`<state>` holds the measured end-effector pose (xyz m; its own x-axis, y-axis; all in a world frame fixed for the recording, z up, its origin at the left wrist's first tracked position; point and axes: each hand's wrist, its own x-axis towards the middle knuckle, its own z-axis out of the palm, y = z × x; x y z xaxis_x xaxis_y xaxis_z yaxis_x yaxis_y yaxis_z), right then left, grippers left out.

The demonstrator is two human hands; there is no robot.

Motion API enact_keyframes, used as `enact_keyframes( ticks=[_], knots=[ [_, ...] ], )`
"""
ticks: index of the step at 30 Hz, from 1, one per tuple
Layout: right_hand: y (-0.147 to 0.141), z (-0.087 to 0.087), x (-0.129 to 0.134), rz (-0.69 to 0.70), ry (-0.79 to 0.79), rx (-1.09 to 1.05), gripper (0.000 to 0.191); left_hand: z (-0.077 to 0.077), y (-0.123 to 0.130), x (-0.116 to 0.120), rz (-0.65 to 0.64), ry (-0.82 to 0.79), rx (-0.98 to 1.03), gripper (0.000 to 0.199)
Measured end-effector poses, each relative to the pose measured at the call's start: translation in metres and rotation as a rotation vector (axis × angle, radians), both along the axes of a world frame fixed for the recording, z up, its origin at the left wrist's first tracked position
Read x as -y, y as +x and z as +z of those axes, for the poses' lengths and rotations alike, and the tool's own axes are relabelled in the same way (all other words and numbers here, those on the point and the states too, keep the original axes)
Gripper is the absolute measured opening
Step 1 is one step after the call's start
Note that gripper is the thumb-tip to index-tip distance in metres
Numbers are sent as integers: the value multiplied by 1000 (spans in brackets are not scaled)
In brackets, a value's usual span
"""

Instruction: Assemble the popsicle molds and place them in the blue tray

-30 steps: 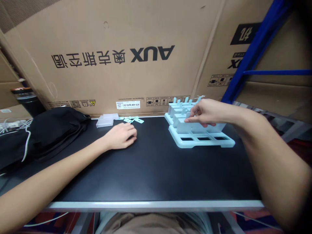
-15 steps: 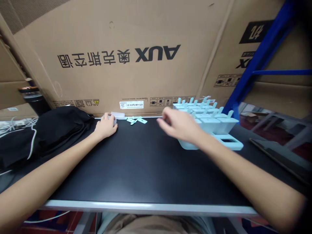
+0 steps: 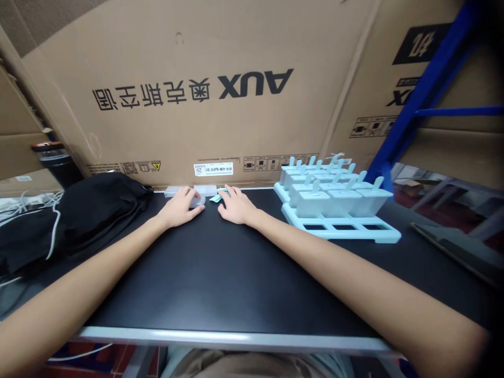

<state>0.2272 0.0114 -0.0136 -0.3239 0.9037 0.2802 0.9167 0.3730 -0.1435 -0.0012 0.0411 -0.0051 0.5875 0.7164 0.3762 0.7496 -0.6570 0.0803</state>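
At the back edge of the black table, my left hand [image 3: 181, 207] rests on a clear plastic piece [image 3: 200, 201], its fingers apart. Another clear plastic piece [image 3: 205, 190] lies behind it, near the cardboard. Just to the right, my right hand [image 3: 237, 205] has its fingers spread over small light-blue sticks [image 3: 216, 198], partly hidden beneath the fingers. At the right stands a light-blue rack [image 3: 342, 232] with several popsicle moulds [image 3: 313, 202], their stick handles pointing up.
A large cardboard box [image 3: 177, 131] stands behind the table [image 3: 220, 278]. A black cloth bag [image 3: 102, 210] and a dark bottle [image 3: 59, 165] are at the left. A blue metal frame [image 3: 417, 100] rises at the right, above a dark flat object [image 3: 452, 252].
My right hand has moved left from the mould rack to the small sticks. My left hand has shifted right with the clear piece under it.
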Motion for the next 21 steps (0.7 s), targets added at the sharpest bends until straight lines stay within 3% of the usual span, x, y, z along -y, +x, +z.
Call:
enact_keyframes(
  ticks=[7, 15, 18, 21],
  knots=[
    [0, 1, 11, 18, 72, 20, 40, 4, 10, 15, -131, -27, -70, 46],
    [23, 4, 57, 115, 108, -6, 16, 3, 12, 16, -79, 15, -85, 51],
    [34, 5, 70, 163, 112, -50, 6, 5, 14, 18, -37, 42, 12, 51],
    [34, 6, 70, 168, 132, -71, 4, 7, 21, 21, -92, -10, 240, 48]
  ],
)
